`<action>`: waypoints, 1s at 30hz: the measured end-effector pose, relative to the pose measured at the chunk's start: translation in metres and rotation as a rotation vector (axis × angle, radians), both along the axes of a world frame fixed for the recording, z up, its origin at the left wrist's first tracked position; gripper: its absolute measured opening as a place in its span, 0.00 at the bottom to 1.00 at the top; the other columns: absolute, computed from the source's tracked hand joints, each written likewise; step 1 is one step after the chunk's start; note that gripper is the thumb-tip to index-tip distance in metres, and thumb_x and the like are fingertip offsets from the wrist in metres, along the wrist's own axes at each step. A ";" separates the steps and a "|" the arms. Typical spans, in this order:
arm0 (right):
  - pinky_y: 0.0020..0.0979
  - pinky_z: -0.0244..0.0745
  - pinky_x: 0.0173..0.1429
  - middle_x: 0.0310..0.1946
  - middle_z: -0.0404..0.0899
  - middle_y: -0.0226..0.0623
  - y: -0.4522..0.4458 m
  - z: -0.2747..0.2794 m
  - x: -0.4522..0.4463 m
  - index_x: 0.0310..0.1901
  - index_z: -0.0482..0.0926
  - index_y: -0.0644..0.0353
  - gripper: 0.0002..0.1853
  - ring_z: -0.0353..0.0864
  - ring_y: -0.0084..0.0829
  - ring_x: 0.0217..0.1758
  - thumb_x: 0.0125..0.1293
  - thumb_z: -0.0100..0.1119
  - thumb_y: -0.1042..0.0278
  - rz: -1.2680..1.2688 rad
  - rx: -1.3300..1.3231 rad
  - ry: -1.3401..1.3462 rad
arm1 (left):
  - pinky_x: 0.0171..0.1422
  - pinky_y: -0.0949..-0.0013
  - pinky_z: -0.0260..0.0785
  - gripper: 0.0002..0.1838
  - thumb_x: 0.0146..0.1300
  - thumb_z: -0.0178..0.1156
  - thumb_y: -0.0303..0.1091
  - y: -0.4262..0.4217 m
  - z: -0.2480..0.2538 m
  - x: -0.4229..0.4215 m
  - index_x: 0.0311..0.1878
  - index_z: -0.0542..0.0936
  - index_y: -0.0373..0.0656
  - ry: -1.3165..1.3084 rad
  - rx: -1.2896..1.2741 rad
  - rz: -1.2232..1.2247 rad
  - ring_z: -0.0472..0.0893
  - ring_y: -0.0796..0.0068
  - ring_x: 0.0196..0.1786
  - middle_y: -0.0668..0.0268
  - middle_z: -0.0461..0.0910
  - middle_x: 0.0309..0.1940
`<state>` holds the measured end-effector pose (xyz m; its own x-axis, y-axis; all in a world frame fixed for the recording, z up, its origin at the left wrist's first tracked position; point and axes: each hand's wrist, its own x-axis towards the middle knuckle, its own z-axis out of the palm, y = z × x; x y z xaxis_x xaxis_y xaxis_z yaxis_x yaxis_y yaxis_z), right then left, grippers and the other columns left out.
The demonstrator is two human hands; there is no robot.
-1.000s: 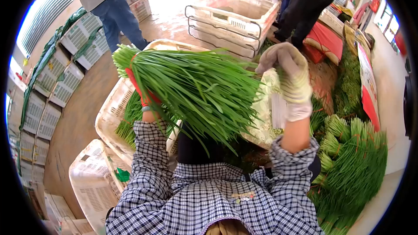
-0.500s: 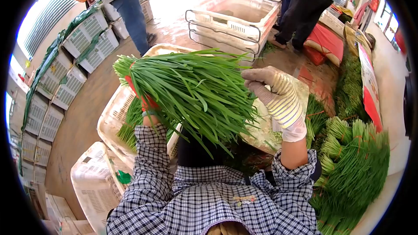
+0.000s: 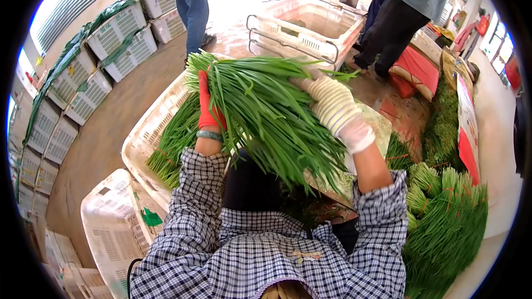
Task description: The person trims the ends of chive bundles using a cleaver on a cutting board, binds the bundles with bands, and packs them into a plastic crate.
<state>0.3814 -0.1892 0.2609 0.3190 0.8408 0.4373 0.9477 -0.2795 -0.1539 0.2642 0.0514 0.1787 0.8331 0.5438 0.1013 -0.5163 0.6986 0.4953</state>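
A large bunch of garlic chives [image 3: 271,113] is held up in front of me, its pale cut ends at the left and its green leaves drooping right. My left hand [image 3: 209,102], in a red glove, grips it near the cut ends; part of its fingers lie behind the stalks. My right hand [image 3: 331,102] wears a striped knit glove with a clear plastic cuff. It is closed against the upper leaves toward their tips, its fingertips blurred and partly hidden. Below my left hand, more chives [image 3: 180,133] lie in a white plastic crate [image 3: 149,119].
Bundled chives [image 3: 449,227] are piled at my right. A second white crate [image 3: 108,227] stands at lower left. Ahead are stacked crates with metal handles [image 3: 307,25] and two standing people [image 3: 191,5] [image 3: 410,16]. White crates [image 3: 119,33] line the left wall.
The bunch and my left hand have shifted right. My right hand has moved slightly left, from the leaf tips onto the upper leaves. The view has turned a little.
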 end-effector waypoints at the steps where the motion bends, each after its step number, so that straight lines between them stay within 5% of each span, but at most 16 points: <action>1: 0.35 0.73 0.60 0.58 0.75 0.49 -0.006 0.005 0.013 0.58 0.77 0.52 0.28 0.78 0.44 0.58 0.53 0.67 0.75 0.004 -0.014 0.151 | 0.55 0.59 0.78 0.32 0.67 0.49 0.64 -0.003 0.000 0.003 0.58 0.77 0.47 -0.010 0.000 -0.010 0.82 0.63 0.49 0.62 0.82 0.50; 3: 0.36 0.75 0.56 0.44 0.83 0.47 -0.012 0.002 0.042 0.54 0.80 0.57 0.24 0.82 0.45 0.50 0.51 0.68 0.75 0.183 0.139 0.412 | 0.54 0.57 0.79 0.30 0.67 0.52 0.62 -0.001 -0.007 0.006 0.58 0.77 0.45 0.038 -0.015 -0.144 0.82 0.61 0.51 0.59 0.81 0.52; 6: 0.33 0.75 0.54 0.44 0.84 0.44 -0.031 0.010 0.046 0.54 0.79 0.59 0.23 0.84 0.38 0.47 0.54 0.67 0.74 0.151 0.095 0.421 | 0.53 0.59 0.79 0.31 0.66 0.54 0.61 0.005 -0.018 0.014 0.57 0.78 0.44 0.085 0.013 -0.153 0.83 0.63 0.49 0.59 0.82 0.50; 11: 0.27 0.74 0.53 0.44 0.85 0.36 -0.064 0.007 0.061 0.53 0.79 0.67 0.19 0.80 0.22 0.45 0.63 0.64 0.69 0.179 0.072 0.994 | 0.52 0.63 0.79 0.28 0.68 0.54 0.58 -0.016 -0.012 0.018 0.60 0.76 0.46 0.089 0.033 -0.244 0.83 0.68 0.47 0.63 0.82 0.48; 19: 0.27 0.75 0.48 0.36 0.85 0.33 -0.096 -0.008 0.092 0.46 0.82 0.67 0.13 0.80 0.22 0.40 0.69 0.56 0.67 0.222 0.094 0.908 | 0.62 0.64 0.75 0.28 0.73 0.46 0.55 -0.048 -0.006 0.025 0.66 0.72 0.45 0.108 0.062 -0.338 0.81 0.69 0.55 0.61 0.80 0.55; 20: 0.26 0.75 0.47 0.36 0.84 0.32 -0.104 -0.014 0.085 0.47 0.81 0.66 0.14 0.80 0.21 0.40 0.69 0.57 0.64 0.118 0.216 0.829 | 0.63 0.63 0.74 0.29 0.72 0.47 0.55 -0.048 -0.009 0.028 0.66 0.71 0.45 0.117 0.064 -0.359 0.80 0.68 0.56 0.61 0.79 0.56; 21: 0.26 0.74 0.50 0.36 0.84 0.31 -0.108 -0.013 0.084 0.49 0.81 0.66 0.13 0.80 0.21 0.41 0.67 0.60 0.67 -0.113 0.245 1.031 | 0.63 0.63 0.74 0.29 0.72 0.47 0.55 -0.045 -0.013 0.031 0.66 0.71 0.45 0.127 0.059 -0.367 0.80 0.68 0.56 0.61 0.79 0.56; 25: 0.27 0.75 0.55 0.46 0.82 0.34 -0.122 0.021 0.055 0.52 0.80 0.65 0.16 0.80 0.25 0.49 0.61 0.63 0.75 -0.042 0.125 0.784 | 0.61 0.57 0.75 0.29 0.70 0.50 0.57 -0.044 -0.020 0.035 0.65 0.72 0.47 0.115 0.051 -0.476 0.80 0.64 0.56 0.61 0.78 0.57; 27: 0.29 0.74 0.58 0.53 0.78 0.37 -0.136 0.034 0.044 0.53 0.79 0.65 0.18 0.78 0.27 0.53 0.60 0.61 0.78 0.149 0.353 0.650 | 0.61 0.56 0.75 0.29 0.70 0.50 0.58 -0.046 -0.023 0.040 0.64 0.72 0.48 0.077 0.043 -0.395 0.80 0.62 0.56 0.60 0.78 0.57; 30: 0.30 0.73 0.60 0.56 0.76 0.37 -0.141 0.064 -0.006 0.53 0.79 0.65 0.19 0.78 0.28 0.53 0.58 0.60 0.81 0.184 0.515 0.819 | 0.60 0.54 0.75 0.29 0.70 0.50 0.58 -0.051 -0.023 0.041 0.64 0.72 0.47 0.092 0.056 -0.417 0.80 0.61 0.56 0.59 0.78 0.57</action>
<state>0.3754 -0.3303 0.3248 0.5698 0.6767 0.4662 0.5158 0.1471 -0.8440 0.3056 0.0006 0.1553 0.9873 0.1546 0.0361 -0.1475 0.8091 0.5689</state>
